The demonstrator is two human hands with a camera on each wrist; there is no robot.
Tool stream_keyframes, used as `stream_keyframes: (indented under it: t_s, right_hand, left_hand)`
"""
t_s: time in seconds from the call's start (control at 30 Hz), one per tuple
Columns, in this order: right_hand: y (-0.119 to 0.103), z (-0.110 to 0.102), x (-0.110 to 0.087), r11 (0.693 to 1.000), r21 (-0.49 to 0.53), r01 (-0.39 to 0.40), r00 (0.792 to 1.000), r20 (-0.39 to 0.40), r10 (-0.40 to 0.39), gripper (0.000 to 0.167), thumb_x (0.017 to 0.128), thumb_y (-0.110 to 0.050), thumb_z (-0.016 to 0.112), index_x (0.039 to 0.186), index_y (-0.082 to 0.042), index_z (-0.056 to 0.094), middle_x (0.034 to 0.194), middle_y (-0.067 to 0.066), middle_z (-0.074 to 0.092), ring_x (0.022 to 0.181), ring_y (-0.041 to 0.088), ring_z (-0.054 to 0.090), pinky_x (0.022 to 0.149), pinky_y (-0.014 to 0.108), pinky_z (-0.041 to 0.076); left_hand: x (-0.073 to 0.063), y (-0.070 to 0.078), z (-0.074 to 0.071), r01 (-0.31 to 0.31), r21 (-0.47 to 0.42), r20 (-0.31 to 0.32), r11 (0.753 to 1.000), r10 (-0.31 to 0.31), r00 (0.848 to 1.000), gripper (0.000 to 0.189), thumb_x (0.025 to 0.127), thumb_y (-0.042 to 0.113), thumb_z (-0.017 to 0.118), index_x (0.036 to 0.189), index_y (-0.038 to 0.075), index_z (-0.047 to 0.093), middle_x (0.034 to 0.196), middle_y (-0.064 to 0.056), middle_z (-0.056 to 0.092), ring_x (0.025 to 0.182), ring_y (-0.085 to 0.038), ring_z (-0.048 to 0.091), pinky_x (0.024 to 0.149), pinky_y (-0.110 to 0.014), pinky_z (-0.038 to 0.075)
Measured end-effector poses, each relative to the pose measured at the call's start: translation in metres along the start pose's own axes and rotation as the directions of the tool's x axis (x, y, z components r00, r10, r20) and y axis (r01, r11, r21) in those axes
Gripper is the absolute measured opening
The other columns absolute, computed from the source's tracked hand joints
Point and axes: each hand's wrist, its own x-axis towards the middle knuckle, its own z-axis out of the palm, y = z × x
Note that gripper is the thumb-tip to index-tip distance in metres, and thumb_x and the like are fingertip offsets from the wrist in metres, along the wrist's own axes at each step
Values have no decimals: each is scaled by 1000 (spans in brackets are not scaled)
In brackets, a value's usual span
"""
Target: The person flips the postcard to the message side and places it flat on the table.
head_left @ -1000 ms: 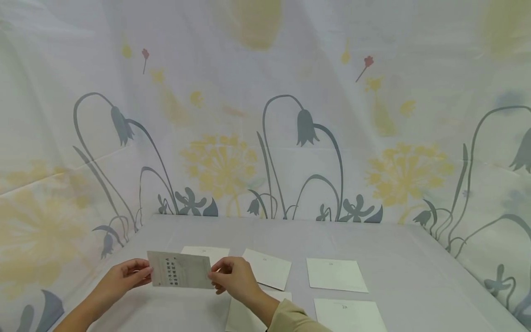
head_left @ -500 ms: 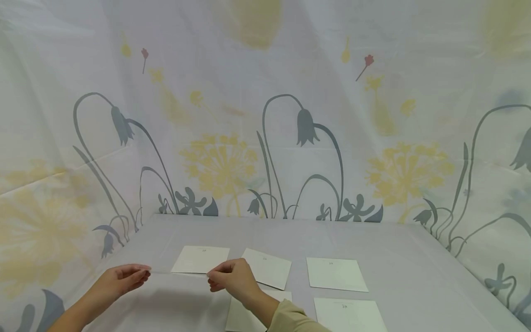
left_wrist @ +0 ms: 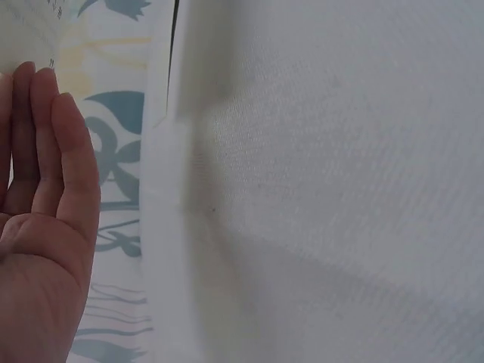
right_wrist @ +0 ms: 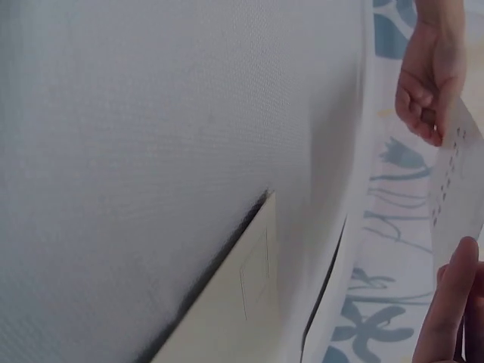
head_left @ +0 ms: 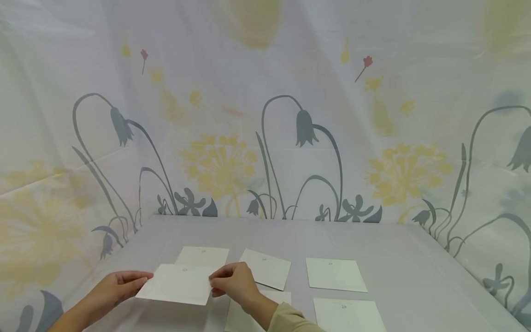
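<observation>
A thin white card (head_left: 176,283) hangs above the table between my two hands, tilted, with a small mark near its far edge. At its left edge my left hand (head_left: 122,290) pinches it. My right hand (head_left: 237,282) pinches the right edge between thumb and fingers. Printed characters show on the card's underside (right_wrist: 457,178) in the right wrist view, where my left hand (right_wrist: 431,76) holds the far end. In the left wrist view, my left hand's fingers (left_wrist: 72,144) reach up to the card (left_wrist: 26,34), and the thumb is out of frame.
Several similar cards lie on the pale tabletop (head_left: 415,276): one behind the held card (head_left: 203,254), one askew (head_left: 267,269), one partly under my right forearm (head_left: 244,316), and two at the right (head_left: 336,275). A flower-patterned curtain (head_left: 232,92) surrounds the table.
The card has turned over in my hands: its text side faced the camera, then it was edge-on, and now the marked, mostly plain side faces up. Both hands have shifted slightly downward.
</observation>
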Motion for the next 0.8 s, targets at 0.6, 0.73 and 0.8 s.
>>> stream_keyframes:
  t_s: [0.6,0.73,0.8]
  right_hand:
    - [22,11,-4,988,129,-82,988,-117,97,34,73,16,64,105,6,56,70,5,58,56,14,62,53,30,55]
    - [24,13,-5,989,105,-100,985,-129,113,35,73,17,64,105,5,56,73,7,57,55,14,61,52,30,55]
    - [26,14,-6,990,99,-103,984,-132,116,35,72,18,64,104,5,57,73,8,56,54,14,61,51,29,55]
  left_hand:
    - [2,-11,8,133,98,-107,986,-123,987,48,92,18,60,124,-15,46,103,-5,64,86,-20,62,74,-34,54]
    - [3,-13,9,141,122,-101,983,-129,987,49,91,15,61,122,-18,43,101,-5,64,85,-19,62,72,-34,55]
    - [3,-14,10,136,135,-89,982,-125,988,49,90,13,61,121,-20,41,99,-5,64,84,-20,62,71,-35,55]
